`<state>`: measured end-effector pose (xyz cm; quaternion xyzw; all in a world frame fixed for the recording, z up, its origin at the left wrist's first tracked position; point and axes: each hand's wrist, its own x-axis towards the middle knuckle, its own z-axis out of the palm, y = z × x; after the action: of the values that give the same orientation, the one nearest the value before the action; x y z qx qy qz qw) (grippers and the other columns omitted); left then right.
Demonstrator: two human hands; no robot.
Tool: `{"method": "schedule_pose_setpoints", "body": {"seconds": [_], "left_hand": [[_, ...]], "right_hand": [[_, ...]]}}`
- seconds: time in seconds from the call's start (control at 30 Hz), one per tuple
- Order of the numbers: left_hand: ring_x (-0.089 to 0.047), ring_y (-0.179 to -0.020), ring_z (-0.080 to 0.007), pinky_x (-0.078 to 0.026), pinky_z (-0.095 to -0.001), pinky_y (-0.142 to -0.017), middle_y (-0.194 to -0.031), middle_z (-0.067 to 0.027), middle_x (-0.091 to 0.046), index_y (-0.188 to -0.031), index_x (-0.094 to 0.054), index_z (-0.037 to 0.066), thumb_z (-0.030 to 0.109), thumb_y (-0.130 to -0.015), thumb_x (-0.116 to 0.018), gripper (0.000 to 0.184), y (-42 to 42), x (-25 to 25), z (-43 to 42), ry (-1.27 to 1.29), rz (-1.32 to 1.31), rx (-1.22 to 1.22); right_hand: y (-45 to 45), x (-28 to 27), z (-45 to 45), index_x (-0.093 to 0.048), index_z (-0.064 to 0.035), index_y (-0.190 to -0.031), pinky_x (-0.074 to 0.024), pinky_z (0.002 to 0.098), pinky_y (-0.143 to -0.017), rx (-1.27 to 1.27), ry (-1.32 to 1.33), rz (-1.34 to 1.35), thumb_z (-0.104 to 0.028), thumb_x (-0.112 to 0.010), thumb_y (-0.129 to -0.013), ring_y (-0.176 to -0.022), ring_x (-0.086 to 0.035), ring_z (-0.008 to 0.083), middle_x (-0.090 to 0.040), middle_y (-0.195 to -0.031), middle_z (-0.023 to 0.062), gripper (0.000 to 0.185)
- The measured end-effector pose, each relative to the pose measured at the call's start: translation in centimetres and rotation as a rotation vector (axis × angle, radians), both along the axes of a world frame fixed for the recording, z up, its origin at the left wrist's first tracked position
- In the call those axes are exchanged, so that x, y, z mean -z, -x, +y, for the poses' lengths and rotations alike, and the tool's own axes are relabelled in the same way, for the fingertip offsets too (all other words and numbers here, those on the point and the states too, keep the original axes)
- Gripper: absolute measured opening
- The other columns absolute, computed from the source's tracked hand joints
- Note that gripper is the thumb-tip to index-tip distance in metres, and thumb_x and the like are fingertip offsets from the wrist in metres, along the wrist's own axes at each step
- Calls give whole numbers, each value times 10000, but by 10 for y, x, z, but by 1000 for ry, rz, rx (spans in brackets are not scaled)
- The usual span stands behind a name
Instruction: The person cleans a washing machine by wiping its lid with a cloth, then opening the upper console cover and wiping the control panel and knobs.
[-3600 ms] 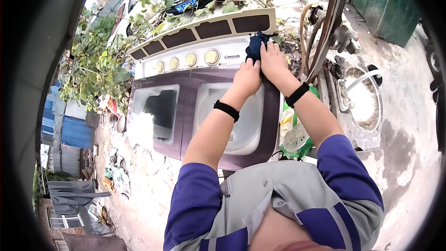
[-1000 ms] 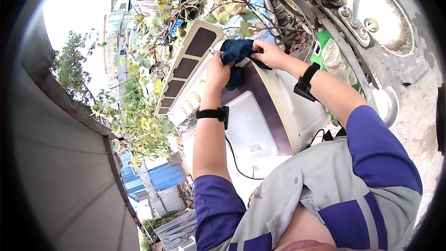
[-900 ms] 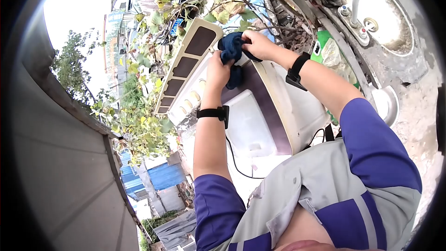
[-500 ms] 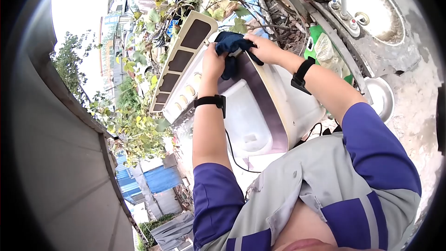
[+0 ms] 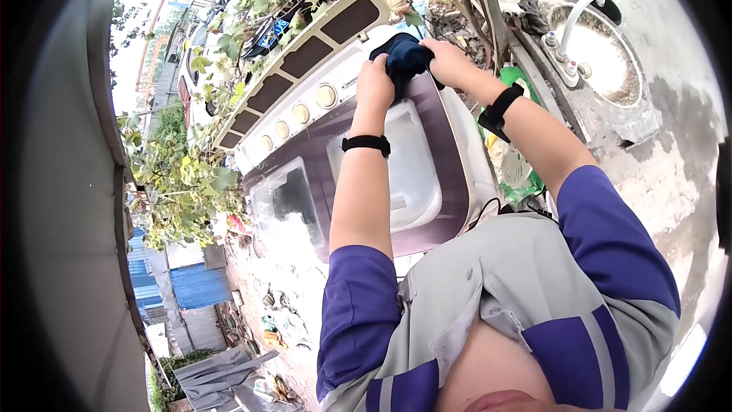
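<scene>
A dark blue cloth is bunched over the far right corner of a washing machine with a purple top. My left hand grips the cloth's left side, fingers closed. On its right side, my right hand pinches the cloth. Cream knobs line the white control panel left of my left hand, below a raised cream strip with brown panels. Two clear lid windows, the right one partly behind my left forearm, are set in the purple top.
A sink with a curved white tap stands at the upper right. Leafy vines spread behind and left of the machine. A green bag lies to its right. A grey wall fills the left side.
The camera view has turned, bringing more of the machine's knobs and left window into sight. Both hands keep hold of the cloth, which is bunched closer between them.
</scene>
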<state>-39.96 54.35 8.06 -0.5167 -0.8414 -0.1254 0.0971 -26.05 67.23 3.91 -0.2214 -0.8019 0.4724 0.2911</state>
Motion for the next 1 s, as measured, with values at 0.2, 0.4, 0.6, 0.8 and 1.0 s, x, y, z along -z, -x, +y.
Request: {"method": "schedule_pose_setpoints", "body": {"seconds": [0.2,0.4,0.6,0.8,1.0], "left_hand": [[-615,-910,-386,-531,-469,-776,-967,-198,-594,-1000,-622,68,87,-877,-525,158,-6,1,-19,16,106,-149],[-603,-913,-334,-530,-424,-749,-969,-170,-594,-979,-599,43,88,-826,-577,161,-30,-2,-25,107,225,-105],[-605,-968,-316,-523,-438,-807,-988,-141,-607,-970,-649,101,122,-867,-548,145,9,-5,-40,93,83,-144],[-587,-1035,-329,-504,-444,-865,-1041,-146,-602,-993,-672,100,157,-890,-538,179,54,-3,-85,166,87,-337],[-573,-1049,-333,-485,-472,-874,-1080,-155,-589,-995,-677,116,176,-894,-540,181,77,-11,-111,205,37,-448]], "right_hand": [[-4,-1,-10,-622,-36,-1147,-414,402,-992,-33,-185,3,-51,-542,-785,-1108,-524,373,-559,-1125,207,371],[-7,-5,-14,-600,2,-1172,-424,419,-994,-70,-428,-30,-271,-688,-856,-1104,-536,381,-563,-1161,205,427],[27,-28,-25,-631,-12,-952,-475,432,-845,-147,-805,-21,-49,-704,-744,-954,-568,359,-569,-983,155,224],[107,-45,-46,-589,-12,-981,-485,448,-801,-461,-889,-229,-59,-614,-822,-919,-595,370,-606,-904,181,168],[153,-52,-78,-540,-5,-1057,-497,477,-798,-547,-744,-287,-134,-564,-882,-910,-629,408,-667,-915,212,219]]}}
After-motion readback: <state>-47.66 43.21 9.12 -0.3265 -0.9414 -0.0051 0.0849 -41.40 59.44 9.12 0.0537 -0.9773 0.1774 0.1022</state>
